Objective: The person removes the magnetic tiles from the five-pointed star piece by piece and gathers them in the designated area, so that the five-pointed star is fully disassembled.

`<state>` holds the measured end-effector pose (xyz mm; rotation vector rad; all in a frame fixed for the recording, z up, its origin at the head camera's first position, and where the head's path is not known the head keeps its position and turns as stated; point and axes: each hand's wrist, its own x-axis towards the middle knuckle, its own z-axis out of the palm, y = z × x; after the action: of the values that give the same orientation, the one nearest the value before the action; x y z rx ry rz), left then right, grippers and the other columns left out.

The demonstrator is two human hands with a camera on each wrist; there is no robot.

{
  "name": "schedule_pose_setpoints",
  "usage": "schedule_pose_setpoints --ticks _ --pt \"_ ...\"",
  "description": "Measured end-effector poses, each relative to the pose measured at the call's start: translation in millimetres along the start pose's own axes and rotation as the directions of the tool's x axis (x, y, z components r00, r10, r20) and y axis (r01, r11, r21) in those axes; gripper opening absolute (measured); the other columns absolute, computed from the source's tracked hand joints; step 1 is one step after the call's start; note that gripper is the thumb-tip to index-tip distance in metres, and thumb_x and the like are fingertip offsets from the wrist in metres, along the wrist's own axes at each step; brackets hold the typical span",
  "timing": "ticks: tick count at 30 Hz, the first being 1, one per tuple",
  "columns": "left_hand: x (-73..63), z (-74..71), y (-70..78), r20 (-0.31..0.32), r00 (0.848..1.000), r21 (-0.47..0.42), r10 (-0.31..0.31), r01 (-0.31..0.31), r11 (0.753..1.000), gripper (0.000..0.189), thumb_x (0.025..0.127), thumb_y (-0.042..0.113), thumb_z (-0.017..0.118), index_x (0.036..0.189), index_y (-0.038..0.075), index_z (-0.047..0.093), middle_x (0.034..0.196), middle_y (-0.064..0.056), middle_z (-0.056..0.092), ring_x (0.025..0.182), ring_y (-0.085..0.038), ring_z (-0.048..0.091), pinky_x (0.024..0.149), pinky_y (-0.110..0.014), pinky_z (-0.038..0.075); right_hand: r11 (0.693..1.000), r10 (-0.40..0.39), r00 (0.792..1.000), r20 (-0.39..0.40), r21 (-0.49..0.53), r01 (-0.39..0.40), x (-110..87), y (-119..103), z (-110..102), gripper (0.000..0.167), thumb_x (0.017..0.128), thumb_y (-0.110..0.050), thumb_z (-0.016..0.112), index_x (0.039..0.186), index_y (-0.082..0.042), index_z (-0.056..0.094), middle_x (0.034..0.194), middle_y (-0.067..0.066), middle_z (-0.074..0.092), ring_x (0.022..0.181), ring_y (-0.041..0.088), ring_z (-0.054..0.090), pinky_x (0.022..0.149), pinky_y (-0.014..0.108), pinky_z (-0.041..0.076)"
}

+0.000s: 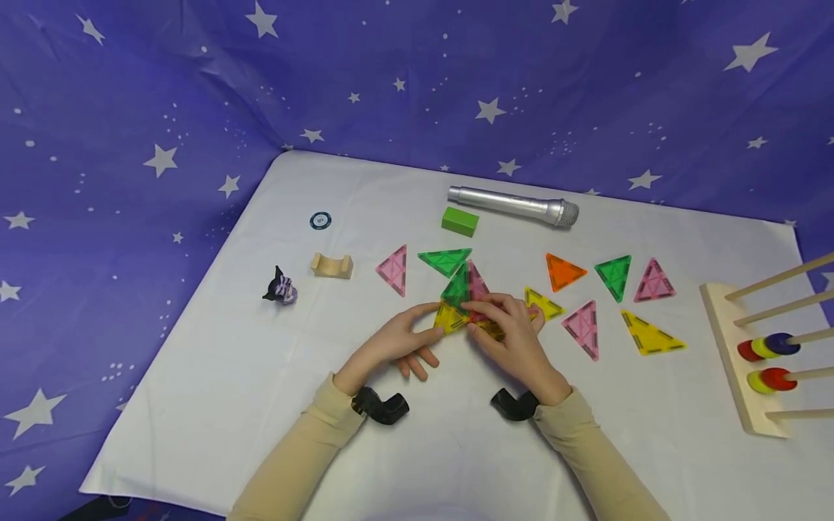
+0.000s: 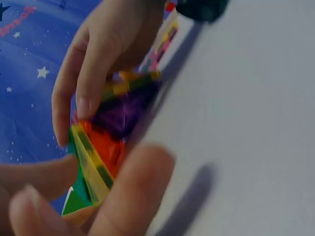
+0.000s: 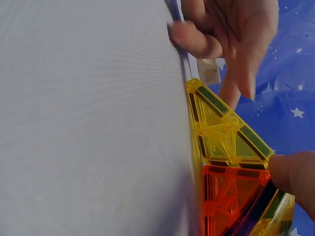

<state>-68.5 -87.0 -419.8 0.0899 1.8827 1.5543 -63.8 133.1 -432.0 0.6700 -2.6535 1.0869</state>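
Both hands work at a small cluster of joined translucent magnetic tiles in mid-table. My left hand [image 1: 397, 341] pinches the yellow triangular tile [image 1: 449, 318] at its outer end between thumb and index finger, the other fingers spread below. From the other side, my right hand [image 1: 517, 340] grips the cluster near its top. Its thumb [image 3: 295, 169] presses where the yellow tile meets an orange tile [image 3: 224, 194]. A green tile [image 1: 457, 284] and a pink tile [image 1: 478, 281] lean at the back. A purple tile [image 2: 123, 115] shows beside the orange one in the left wrist view.
Loose triangular tiles lie around, among them a pink tile [image 1: 394, 270] and an orange tile [image 1: 563, 273]. Behind are a green block [image 1: 460, 221] and silver microphone [image 1: 511, 205]. Leftward sit a wooden piece [image 1: 331, 266], figurine [image 1: 281, 288] and chip [image 1: 321, 221]; a peg rack [image 1: 733, 362] stands right.
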Motion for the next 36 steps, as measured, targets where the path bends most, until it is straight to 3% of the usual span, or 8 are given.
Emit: schedule_pose_setpoints --ticks 5,10,14,18,22,27,30,36 --pt "1.8 3.7 -1.1 -0.071 0.997 0.202 0.037 -0.022 0.979 0.069 0.084 0.027 0.065 0.141 0.018 0.028 0.056 -0.011 0.061 0.041 -0.024 0.058 0.035 -0.032 0.044 1.0 -0.005 1.0 -0.002 0.003 0.005 0.5 -1.4 -1.2 0.032 0.078 -0.017 0.071 0.109 -0.021 0.066 0.113 0.007 0.05 0.102 0.028 0.04 0.085 0.064 0.003" --pt "5.5 7.4 1.5 -0.192 0.967 0.433 0.165 -0.067 0.899 0.064 0.079 0.027 0.07 0.134 0.011 0.042 0.047 -0.001 0.053 0.034 -0.016 0.05 0.035 -0.026 0.037 1.0 -0.011 1.0 0.006 -0.001 0.011 0.1 -1.4 -0.6 0.032 0.079 -0.019 0.071 0.11 -0.022 0.065 0.113 0.006 0.05 0.103 0.029 0.04 0.084 0.064 0.005" --pt "4.3 4.8 0.3 -0.227 0.948 0.464 0.223 -0.096 0.881 0.055 0.079 0.024 0.07 0.129 0.011 0.05 0.044 0.001 0.048 0.033 -0.014 0.046 0.035 -0.024 0.03 1.0 -0.017 1.0 0.011 -0.004 0.017 -0.2 -0.4 -0.1 0.031 0.079 -0.02 0.07 0.11 -0.022 0.065 0.113 0.005 0.05 0.103 0.028 0.04 0.084 0.063 0.005" --pt "2.1 1.6 -0.4 -0.224 0.944 0.371 0.243 -0.148 0.917 0.049 0.081 0.02 0.069 0.126 0.013 0.053 0.054 -0.003 0.054 0.037 -0.018 0.05 0.037 -0.026 0.037 1.0 -0.009 1.0 0.008 -0.003 0.009 0.0 -0.1 -0.6 0.031 0.079 -0.02 0.07 0.11 -0.023 0.065 0.113 0.005 0.05 0.104 0.028 0.04 0.085 0.063 0.004" --pt "3.4 -1.2 -0.9 -0.182 0.958 0.08 0.223 -0.212 0.974 0.041 0.084 0.013 0.064 0.124 0.009 0.054 0.08 -0.015 0.062 0.048 -0.025 0.059 0.041 -0.032 0.045 1.0 -0.007 1.0 0.011 -0.007 0.007 0.5 -0.6 -1.4 0.03 0.08 -0.021 0.07 0.11 -0.024 0.065 0.114 0.005 0.05 0.104 0.027 0.04 0.084 0.063 0.004" --pt "6.6 -0.6 1.0 -0.125 0.984 -0.292 0.125 -0.157 0.943 0.036 0.091 0.018 0.055 0.122 0.001 0.05 0.089 -0.03 0.061 0.058 -0.023 0.064 0.042 -0.027 0.046 1.0 -0.006 1.0 0.01 -0.008 0.006 0.5 -0.1 -1.1 0.03 0.08 -0.022 0.07 0.11 -0.024 0.065 0.114 0.004 0.05 0.103 0.026 0.04 0.084 0.063 0.005" --pt "10.4 1.2 -2.1 -0.144 0.985 -0.336 0.092 -0.136 0.932 0.036 0.091 0.021 0.056 0.121 0.002 0.051 0.077 -0.024 0.064 0.056 -0.018 0.063 0.041 -0.025 0.044 1.0 -0.003 1.0 0.01 -0.003 0.003 0.6 -0.2 -1.3 0.03 0.08 -0.022 0.07 0.109 -0.023 0.065 0.114 0.004 0.05 0.103 0.027 0.04 0.084 0.063 0.005" --pt "6.3 -2.2 -2.3 -0.18 0.97 -0.291 0.166 -0.213 0.933 0.038 0.086 0.011 0.062 0.122 0.005 0.054 0.065 -0.013 0.065 0.056 -0.018 0.061 0.04 -0.024 0.041 1.0 -0.002 1.0 0.012 -0.011 0.003 0.6 -1.4 -1.7 0.03 0.08 -0.022 0.07 0.109 -0.023 0.065 0.113 0.005 0.05 0.104 0.027 0.041 0.084 0.064 0.005"
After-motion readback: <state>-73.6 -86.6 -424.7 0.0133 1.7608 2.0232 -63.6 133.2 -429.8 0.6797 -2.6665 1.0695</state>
